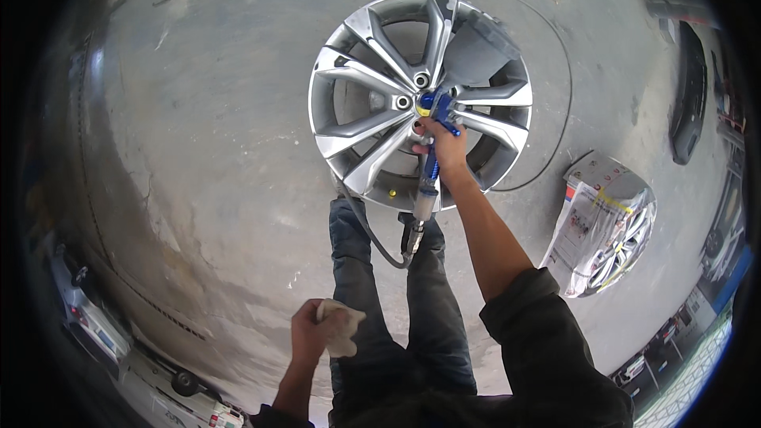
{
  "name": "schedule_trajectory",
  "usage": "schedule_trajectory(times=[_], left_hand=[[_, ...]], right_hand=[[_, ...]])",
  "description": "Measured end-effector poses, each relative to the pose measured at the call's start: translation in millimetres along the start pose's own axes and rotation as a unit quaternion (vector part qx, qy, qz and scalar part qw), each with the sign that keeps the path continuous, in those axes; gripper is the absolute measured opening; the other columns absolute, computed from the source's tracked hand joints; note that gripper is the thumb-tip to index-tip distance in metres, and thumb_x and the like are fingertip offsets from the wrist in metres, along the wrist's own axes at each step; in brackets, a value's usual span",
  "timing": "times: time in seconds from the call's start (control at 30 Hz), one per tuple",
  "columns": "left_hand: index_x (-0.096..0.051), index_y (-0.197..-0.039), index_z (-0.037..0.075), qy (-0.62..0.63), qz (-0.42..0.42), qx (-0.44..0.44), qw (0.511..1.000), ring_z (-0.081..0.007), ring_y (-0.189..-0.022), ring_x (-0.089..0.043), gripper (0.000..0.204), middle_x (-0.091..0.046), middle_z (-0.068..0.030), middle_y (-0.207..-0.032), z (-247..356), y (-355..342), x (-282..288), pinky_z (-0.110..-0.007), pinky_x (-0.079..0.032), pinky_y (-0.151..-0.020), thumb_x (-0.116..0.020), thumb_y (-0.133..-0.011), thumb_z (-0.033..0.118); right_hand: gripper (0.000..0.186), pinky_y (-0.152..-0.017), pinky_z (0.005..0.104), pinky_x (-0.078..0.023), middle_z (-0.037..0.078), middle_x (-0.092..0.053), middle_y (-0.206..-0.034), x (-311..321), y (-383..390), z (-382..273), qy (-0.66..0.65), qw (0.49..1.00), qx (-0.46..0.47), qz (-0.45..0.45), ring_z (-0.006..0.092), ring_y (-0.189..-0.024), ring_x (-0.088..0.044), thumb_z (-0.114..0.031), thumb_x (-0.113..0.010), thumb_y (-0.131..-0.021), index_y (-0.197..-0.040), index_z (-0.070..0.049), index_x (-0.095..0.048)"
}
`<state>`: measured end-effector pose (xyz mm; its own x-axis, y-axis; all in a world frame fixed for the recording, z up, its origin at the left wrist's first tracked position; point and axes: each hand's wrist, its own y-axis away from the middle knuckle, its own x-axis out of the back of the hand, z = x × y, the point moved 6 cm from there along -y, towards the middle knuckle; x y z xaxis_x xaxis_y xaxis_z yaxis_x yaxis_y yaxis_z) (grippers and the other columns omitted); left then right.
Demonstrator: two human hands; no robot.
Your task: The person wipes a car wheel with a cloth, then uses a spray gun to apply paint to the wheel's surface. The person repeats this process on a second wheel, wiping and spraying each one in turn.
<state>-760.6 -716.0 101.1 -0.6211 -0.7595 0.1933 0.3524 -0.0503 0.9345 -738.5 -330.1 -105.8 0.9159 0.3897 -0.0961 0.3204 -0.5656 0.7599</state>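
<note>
A silver five-spoke alloy wheel (349, 143) lies face up in front of me, above my jeans-clad legs. My right hand (440, 143) grips a blue spray gun (432, 170) with a grey cup (476, 51) on top, held over the wheel's hub. A grey hose (369, 234) runs from the fitting under the gun's handle. A small yellow piece (392, 192) shows at the wheel's lower part. My left hand (313, 325), low beside my leg, is closed on a pale cloth (345, 337).
A second wheel (622, 254) covered with newspaper (579, 234) lies to the right on the concrete floor (198, 111). A dark bumper-like part (688, 95) stands farther right. The hose loops around the wheel. Vehicles (103, 325) appear at the lower left, others along the right rim.
</note>
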Motion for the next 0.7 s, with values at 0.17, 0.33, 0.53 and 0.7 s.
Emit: schedule_trajectory(times=[0.17, 0.33, 0.53, 0.7], left_hand=[[-0.062, -0.096, 0.005, 0.003, -0.037, -0.076, 0.996, -0.0071, -0.067, -0.06, 0.016, -0.065, -0.0016, -0.079, 47.3, -65.4, 50.0, -0.024, -0.049, -0.058, -0.075, -0.086, 0.003], [-0.057, -0.116, -0.002, -0.209, 0.064, -0.314, 0.924, -0.0164, -0.084, -0.066, 0.031, -0.07, -0.013, -0.099, 164.2, -159.8, 69.3, -0.032, -0.053, -0.076, -0.065, -0.099, 0.022], [-0.053, -0.136, 0.004, -0.387, 0.114, -0.533, 0.744, -0.0435, -0.107, -0.063, 0.047, -0.065, -0.0234, -0.12, 276.0, -223.0, -33.7, -0.042, -0.051, -0.091, -0.058, -0.09, -0.002], [-0.049, -0.142, 0.002, -0.537, 0.112, -0.445, 0.708, -0.0437, -0.126, -0.052, 0.058, -0.059, -0.0254, -0.131, 160.3, -326.1, -110.9, -0.049, -0.039, -0.109, -0.056, -0.084, 0.002]], right_hand=[[0.017, -0.06, 0.0345, -0.063, 0.011, -0.068, -0.099, 42.8, -19.3, -18.9, -0.019, 0.993, 0.048, 0.108, 0.0185, -0.086, -0.067, -0.01, -0.064, -0.092, -0.104, 0.002, -0.066], [0.019, -0.061, 0.0357, -0.063, 0.011, -0.068, -0.1, 76.1, -13.0, -29.3, -0.05, 0.982, 0.054, 0.175, 0.021, -0.089, -0.069, -0.01, -0.064, -0.093, -0.107, 0.001, -0.064], [0.023, -0.057, 0.0307, -0.059, 0.011, -0.069, -0.097, 54.9, 74.8, -0.5, -0.107, 0.98, -0.01, 0.168, 0.0182, -0.088, -0.068, -0.014, -0.063, -0.095, -0.111, 0.001, -0.065], [0.019, -0.062, 0.0352, -0.062, 0.011, -0.068, -0.103, 34.9, 126.2, 48.0, -0.157, 0.981, -0.071, 0.092, 0.0228, -0.094, -0.068, -0.01, -0.067, -0.092, -0.107, 0.001, -0.068]])
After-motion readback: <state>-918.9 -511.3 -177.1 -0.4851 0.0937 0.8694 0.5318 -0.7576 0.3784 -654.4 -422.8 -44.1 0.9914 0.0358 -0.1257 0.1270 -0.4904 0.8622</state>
